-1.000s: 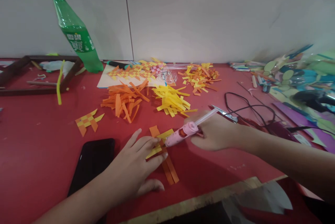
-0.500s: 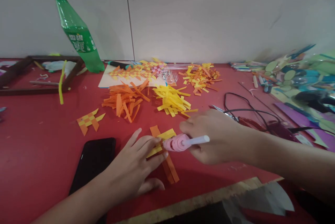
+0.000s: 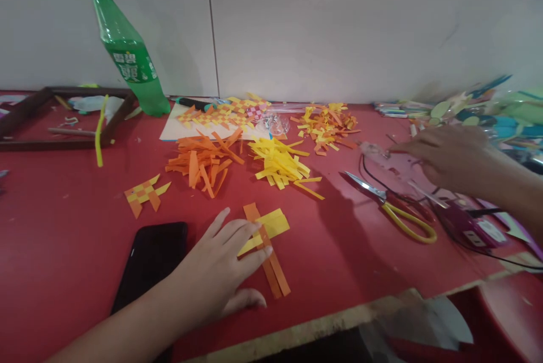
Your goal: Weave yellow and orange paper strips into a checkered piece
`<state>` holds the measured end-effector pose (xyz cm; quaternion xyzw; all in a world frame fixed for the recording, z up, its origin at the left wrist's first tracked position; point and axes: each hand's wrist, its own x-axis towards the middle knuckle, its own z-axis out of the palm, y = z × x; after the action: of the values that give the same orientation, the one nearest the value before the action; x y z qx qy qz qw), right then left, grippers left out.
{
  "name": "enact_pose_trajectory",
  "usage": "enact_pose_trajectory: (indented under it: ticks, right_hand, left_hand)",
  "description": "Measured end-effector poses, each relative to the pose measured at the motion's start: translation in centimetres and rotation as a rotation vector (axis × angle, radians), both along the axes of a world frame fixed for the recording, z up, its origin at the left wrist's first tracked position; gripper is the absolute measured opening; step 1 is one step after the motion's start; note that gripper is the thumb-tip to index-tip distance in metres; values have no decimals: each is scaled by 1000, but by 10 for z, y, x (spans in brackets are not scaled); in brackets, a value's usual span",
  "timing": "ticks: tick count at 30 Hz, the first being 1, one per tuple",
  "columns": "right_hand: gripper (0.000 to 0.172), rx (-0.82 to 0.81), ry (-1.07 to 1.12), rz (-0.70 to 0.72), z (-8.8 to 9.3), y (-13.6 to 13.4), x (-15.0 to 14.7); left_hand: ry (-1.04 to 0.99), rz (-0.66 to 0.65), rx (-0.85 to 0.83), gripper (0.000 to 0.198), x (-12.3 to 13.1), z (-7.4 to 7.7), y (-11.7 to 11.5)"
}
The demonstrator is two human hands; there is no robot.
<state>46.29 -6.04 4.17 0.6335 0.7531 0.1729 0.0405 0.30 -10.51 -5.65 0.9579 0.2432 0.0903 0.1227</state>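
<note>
The right hand [image 3: 449, 159] has apparently carried the glue gun [image 3: 396, 172] rightward.

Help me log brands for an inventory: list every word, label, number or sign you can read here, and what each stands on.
Perhaps "雪碧": upper white characters on the green label of the gold-capped green plastic bottle; too blurred to be sure.
Probably "爽": larger character below, same label.
Small print beside them: too small to read.
Pale patches on the dark magenta plastic box: too blurred to tell whether they bear text.
</note>
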Motion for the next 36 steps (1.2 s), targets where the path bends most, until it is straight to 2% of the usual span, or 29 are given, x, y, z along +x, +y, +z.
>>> enact_pose_trajectory:
  ticks: [3, 6, 9, 11, 14, 17, 19, 21, 24, 28, 31, 36]
  right_hand:
    - [44, -259, -24, 129, -23, -3, 11]
    - [52, -356, 101, 195, -48, -13, 1]
    - [56, -393, 167, 243, -61, -20, -11]
    - [60, -388, 177, 267, -58, -21, -17]
    - [58, -295, 244, 294, -38, -22, -33]
    - [43, -198, 346, 326, -16, -29, -74]
    - [31, -220, 411, 376, -12, -37, -113]
    - [27, -305, 477, 490, -19, -45, -153]
    - [23, -407, 503, 607, -44, -50, -199]
    - [19, -417, 547, 748, -72, -44, -227]
    - [18, -457, 498, 788, -76, -34, -234]
    - [15, -571, 389, 808, -64, -26, -244]
  left_hand:
    - [1, 4, -12, 59, 0, 0, 0]
    - [13, 1, -23, 59, 1, 2, 1]
    - [27, -2, -25, 59, 1, 4, 1]
    - [30, -3, -26, 60, 1, 4, 1]
    - [32, -4, -32, 59, 1, 4, 1]
    - [22, -9, -33, 59, 1, 4, 1]
    - [18, -6, -37, 58, 1, 4, 2]
    - [23, 1, -49, 58, 1, 6, 2]
    - [42, -1, -66, 56, 3, 9, 2]
    - [70, 2, -48, 61, 5, 10, 2]
    - [70, 6, -20, 64, 5, 8, 2]
    - [57, 1, -2, 65, 5, 7, 2]
